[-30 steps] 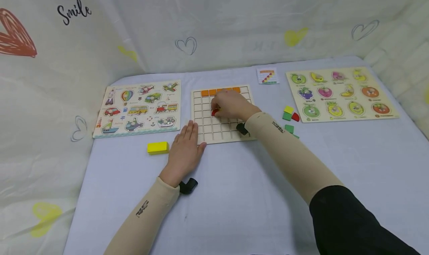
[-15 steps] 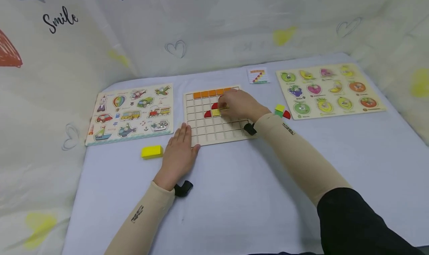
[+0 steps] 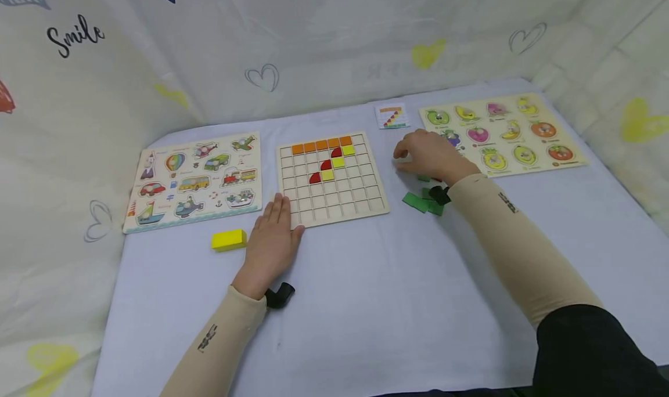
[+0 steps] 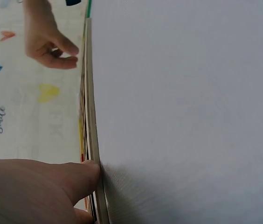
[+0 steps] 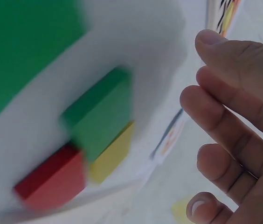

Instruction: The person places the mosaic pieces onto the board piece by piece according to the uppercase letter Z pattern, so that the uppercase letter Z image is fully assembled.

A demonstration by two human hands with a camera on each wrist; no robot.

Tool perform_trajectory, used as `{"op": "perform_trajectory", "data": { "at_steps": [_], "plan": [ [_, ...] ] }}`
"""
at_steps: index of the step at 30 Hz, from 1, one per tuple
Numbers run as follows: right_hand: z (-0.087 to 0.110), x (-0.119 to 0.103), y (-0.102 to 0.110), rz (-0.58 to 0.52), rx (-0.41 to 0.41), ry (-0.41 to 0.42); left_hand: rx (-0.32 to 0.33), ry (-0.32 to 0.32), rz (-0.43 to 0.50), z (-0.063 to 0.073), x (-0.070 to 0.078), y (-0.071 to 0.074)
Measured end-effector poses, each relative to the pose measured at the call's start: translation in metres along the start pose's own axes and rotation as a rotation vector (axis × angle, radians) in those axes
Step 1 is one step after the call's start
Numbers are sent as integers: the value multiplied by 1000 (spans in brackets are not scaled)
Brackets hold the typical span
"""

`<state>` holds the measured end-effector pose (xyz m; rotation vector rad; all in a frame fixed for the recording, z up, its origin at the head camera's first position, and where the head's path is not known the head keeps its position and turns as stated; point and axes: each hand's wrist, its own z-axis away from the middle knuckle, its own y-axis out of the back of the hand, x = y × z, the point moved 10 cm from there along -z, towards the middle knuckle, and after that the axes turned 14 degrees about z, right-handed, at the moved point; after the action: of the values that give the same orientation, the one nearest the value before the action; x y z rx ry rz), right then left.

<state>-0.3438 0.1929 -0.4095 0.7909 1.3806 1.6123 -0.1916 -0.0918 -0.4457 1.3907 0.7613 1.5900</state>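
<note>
My left hand (image 3: 269, 246) lies with straight fingers along the left edge of a wooden grid board (image 3: 345, 198); its thumb (image 4: 78, 179) presses the board's front edge in the left wrist view. On the board are a row of orange squares (image 3: 321, 146) and a diagonal of red quarter-rounds (image 3: 326, 165) and yellow squares (image 3: 338, 162). My right hand (image 3: 431, 156) hovers over loose pieces right of the board, fingers bent loosely and holding nothing. Below them in the right wrist view are a green block (image 5: 101, 112), a red piece (image 5: 52, 177) and a yellow piece (image 5: 114, 154).
Several green pieces (image 3: 415, 202) lie near the right wrist. A pattern card (image 3: 392, 116) sits behind the board. A vehicle puzzle (image 3: 193, 199) is at left, a fruit puzzle (image 3: 483, 131) at right, partly covered by my right hand. A yellow box-shaped block (image 3: 229, 240) rests beside my left hand.
My right hand has moved right from the board to the loose pieces. More red and yellow pieces now show on the grid. The left hand stays at the board's edge.
</note>
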Motion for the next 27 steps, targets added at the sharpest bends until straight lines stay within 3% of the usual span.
{"op": "perform_trajectory", "data": {
  "at_steps": [5, 12, 23, 27],
  "plan": [
    [9, 22, -8, 6, -27, -51, 2, 3, -6, 1, -2, 1],
    [15, 36, -7, 26, -15, -104, 6, 7, -3, 4, -3, 4],
    [21, 44, -9, 35, -34, -116, 4, 11, 6, 1, 0, 4],
    [20, 38, -7, 18, -3, -94, -1, 12, -3, 0, 0, 2]
  ]
}}
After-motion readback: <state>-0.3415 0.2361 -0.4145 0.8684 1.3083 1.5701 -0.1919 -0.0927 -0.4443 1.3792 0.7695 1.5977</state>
